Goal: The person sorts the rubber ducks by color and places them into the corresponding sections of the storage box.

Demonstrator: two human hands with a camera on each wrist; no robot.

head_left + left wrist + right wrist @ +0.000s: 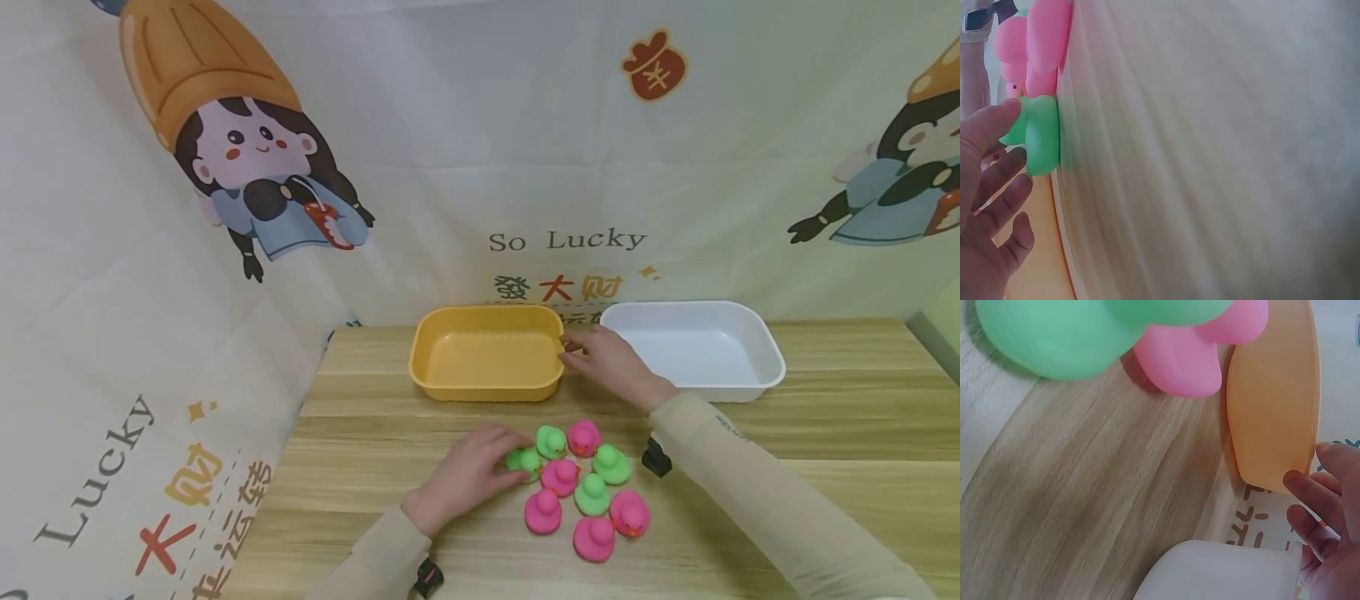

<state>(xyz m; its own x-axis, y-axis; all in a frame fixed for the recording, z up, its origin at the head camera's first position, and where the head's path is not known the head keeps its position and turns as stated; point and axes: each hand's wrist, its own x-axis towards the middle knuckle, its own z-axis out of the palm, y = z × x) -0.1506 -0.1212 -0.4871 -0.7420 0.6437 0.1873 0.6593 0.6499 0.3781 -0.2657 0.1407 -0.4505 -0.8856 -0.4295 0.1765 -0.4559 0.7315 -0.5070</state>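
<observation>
A cluster of small pink and green rubber ducks (581, 483) sits on the wooden table (825, 467). My left hand (480, 468) is at the cluster's left edge and pinches the leftmost green duck (525, 460) (1041, 134) between thumb and fingers. Pink ducks (1035, 44) lie just beyond it. Behind the ducks stands an empty yellow tray (487, 392) (1275, 394). My right hand (603, 357) (1329, 506) pinches the rim at its right end. An empty white tray (693, 387) (1222, 572) stands to the right of that hand.
A printed cloth backdrop (480, 150) hangs behind the table and drapes down along its left side. Bare tabletop lies to the right of the ducks and in front of the white tray. A small black wrist mount (656, 458) shows on the right forearm.
</observation>
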